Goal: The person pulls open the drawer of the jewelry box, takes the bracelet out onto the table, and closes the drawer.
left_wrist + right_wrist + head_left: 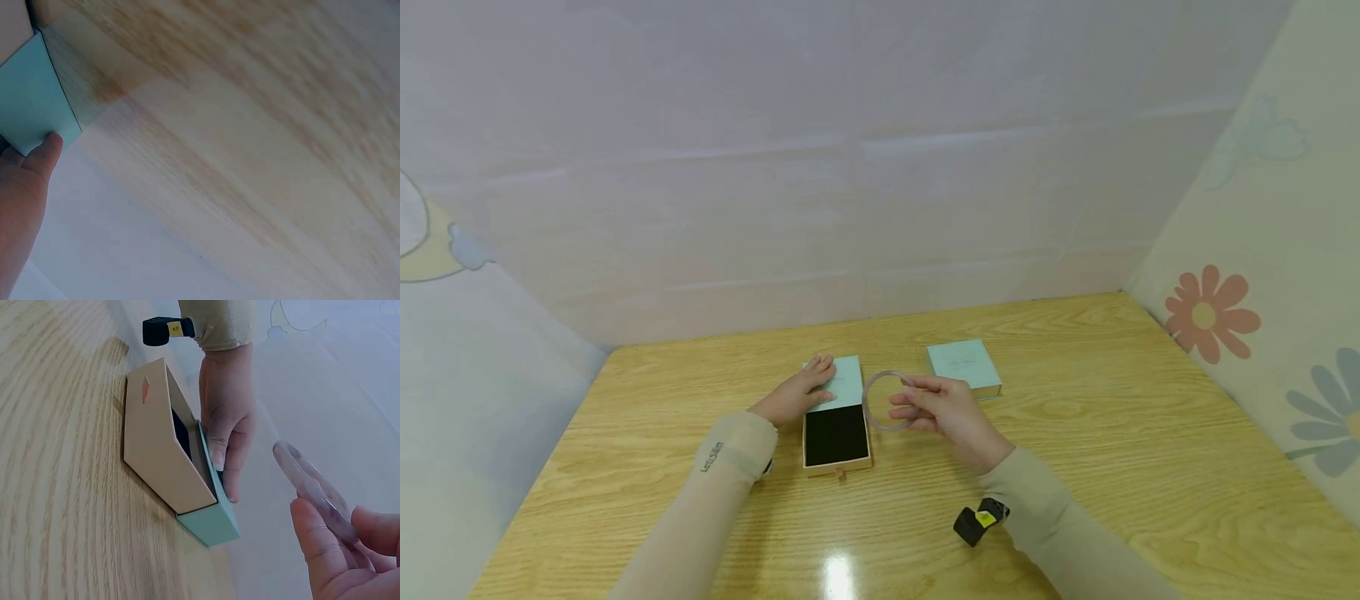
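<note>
A translucent pale lavender bangle [866,403] is pinched between the thumb and fingers of my right hand [951,412]. It is held up beside a jewelry box, seen nearly edge-on as a bangle [305,481] in the right wrist view. The box has a mint-green sleeve [850,385] and a peach drawer [159,447] pulled out toward me, with black lining [835,435] inside. My left hand [796,395] rests on top of the sleeve, thumb and fingers spread over its surface. Its fingertip lies on the green face in the left wrist view.
A second mint-green box [962,363], closed, stands farther back to the right on the wood-grain table [1112,433]. A small ribbon tab [145,389] is on the drawer's front. Pale printed backdrop sheets [775,208] enclose the table's back and sides.
</note>
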### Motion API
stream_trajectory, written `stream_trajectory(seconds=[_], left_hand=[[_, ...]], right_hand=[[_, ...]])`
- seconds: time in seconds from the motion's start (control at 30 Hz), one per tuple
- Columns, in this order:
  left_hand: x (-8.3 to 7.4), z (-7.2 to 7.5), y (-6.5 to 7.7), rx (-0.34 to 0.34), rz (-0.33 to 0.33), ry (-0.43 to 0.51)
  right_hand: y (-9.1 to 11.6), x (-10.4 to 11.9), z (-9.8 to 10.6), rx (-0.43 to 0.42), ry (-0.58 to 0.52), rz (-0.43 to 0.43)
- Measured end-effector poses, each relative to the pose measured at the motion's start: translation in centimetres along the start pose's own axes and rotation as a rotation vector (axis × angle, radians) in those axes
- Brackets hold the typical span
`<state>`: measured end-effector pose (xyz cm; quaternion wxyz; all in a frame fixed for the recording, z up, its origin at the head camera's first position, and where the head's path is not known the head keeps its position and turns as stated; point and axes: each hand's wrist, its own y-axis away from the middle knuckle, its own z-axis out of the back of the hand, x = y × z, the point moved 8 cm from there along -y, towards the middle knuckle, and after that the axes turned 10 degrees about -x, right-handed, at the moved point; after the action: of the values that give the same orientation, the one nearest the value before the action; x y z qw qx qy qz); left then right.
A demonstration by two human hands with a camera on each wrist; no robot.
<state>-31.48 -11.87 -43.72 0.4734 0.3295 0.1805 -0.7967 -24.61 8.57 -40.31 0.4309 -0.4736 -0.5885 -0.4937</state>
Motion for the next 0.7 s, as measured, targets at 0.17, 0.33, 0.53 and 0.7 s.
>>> stream_trajectory(seconds=[0.17, 0.33, 0.53, 0.7], left_hand=[[-0.2, 0.1, 0.1, -0.003, 0.001, -0.001], [-0.1, 0.1, 0.1, -0.004, 0.007, 0.009], [-0.3, 0.1, 0.3, -0.002, 0.006, 0.028], [-0.6, 0.2, 0.4, -0.001, 0.007, 0.039]], right_hand=[[0.0, 0.1, 0.6, 0.008, -0.018, -0.003], [0.1, 0.3, 1.3, 0.001, -0.035, -0.005], [0.1, 0.5, 2.5, -0.017, -0.067, -0.006], [0.2, 0.7, 3.2, -0.034, -0.053, -0.006]])
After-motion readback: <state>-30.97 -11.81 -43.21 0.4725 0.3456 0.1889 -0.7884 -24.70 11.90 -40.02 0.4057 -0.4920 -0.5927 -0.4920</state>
